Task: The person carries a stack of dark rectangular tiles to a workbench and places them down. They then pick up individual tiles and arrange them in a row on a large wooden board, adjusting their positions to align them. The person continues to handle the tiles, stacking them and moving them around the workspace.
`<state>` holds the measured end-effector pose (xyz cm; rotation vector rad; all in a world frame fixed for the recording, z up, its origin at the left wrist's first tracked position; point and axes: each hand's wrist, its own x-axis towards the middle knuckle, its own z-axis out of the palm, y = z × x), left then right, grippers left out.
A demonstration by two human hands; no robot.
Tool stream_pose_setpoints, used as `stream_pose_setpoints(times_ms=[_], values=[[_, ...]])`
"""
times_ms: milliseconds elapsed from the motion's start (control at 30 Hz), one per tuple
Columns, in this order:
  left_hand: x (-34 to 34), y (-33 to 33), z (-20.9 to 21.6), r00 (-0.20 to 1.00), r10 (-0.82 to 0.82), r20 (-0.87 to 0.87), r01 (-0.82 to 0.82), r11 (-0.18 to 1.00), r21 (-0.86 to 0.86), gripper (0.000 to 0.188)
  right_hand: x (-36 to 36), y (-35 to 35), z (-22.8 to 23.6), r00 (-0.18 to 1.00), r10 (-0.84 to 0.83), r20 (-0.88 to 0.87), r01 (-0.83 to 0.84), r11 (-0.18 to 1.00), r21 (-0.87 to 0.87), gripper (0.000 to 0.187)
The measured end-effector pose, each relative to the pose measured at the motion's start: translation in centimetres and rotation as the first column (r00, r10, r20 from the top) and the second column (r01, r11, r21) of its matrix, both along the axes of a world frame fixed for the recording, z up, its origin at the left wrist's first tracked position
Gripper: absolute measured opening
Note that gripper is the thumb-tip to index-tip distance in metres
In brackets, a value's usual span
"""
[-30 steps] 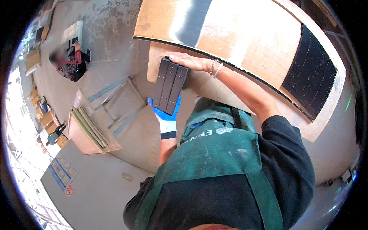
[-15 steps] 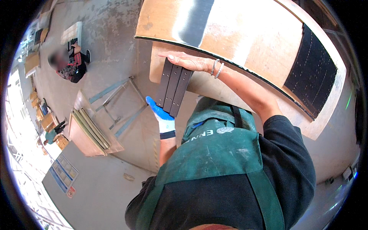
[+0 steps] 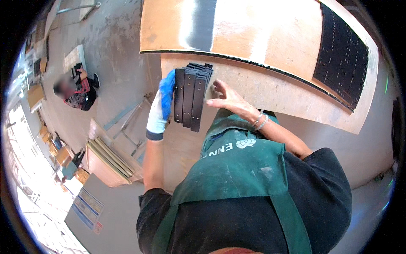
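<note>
A bundle of narrow black strips (image 3: 188,99) with small holes near their ends is at the near left edge of the workbench, its strips fanned unevenly at the far end. My left hand (image 3: 166,96), in a blue and white glove, grips the bundle along its left side; part of its fingers is hidden by the strips. Bare and with a bracelet at the wrist, my right hand (image 3: 230,100) is just right of the bundle. Its fingers are apart and curved, and nothing is in them.
A pale wooden board (image 3: 270,29) with a dark band lies across the workbench (image 3: 249,82). Perforated black sheet (image 3: 341,59) covers its right end. Leaning panels (image 3: 111,158) and a metal frame (image 3: 127,127) stand at the left. Another person (image 3: 78,86) is farther off.
The bundle has turned more upright in view. My left hand has gone from its near end to its left side. My right hand has left the far end and come to the right.
</note>
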<state>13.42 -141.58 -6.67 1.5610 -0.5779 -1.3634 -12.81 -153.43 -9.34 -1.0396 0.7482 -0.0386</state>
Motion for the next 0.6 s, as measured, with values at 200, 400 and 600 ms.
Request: stream_pose_setpoints(times_ms=[200, 400, 600], values=[[0.5, -3.4, -0.3, 0.979, -0.164, -0.119, 0.188, 0.956, 0.225, 0.054, 5.1, 0.7, 2.8, 0.976, -0.206, 0.069, 0.203, 0.978, 0.047, 0.111], [1.3, -3.1, -1.6, 0.985, -0.095, -0.144, 0.126, 0.966, 0.224, 0.057, 8.7, 2.3, -0.7, 0.947, -0.16, -0.277, 0.131, 0.984, -0.121, 0.124], [0.9, -4.3, -0.3, 0.971, -0.074, -0.225, 0.124, 0.968, 0.218, 0.063, 8.8, 0.7, 0.0, 0.954, -0.094, -0.284, 0.072, 0.994, -0.087, 0.126]])
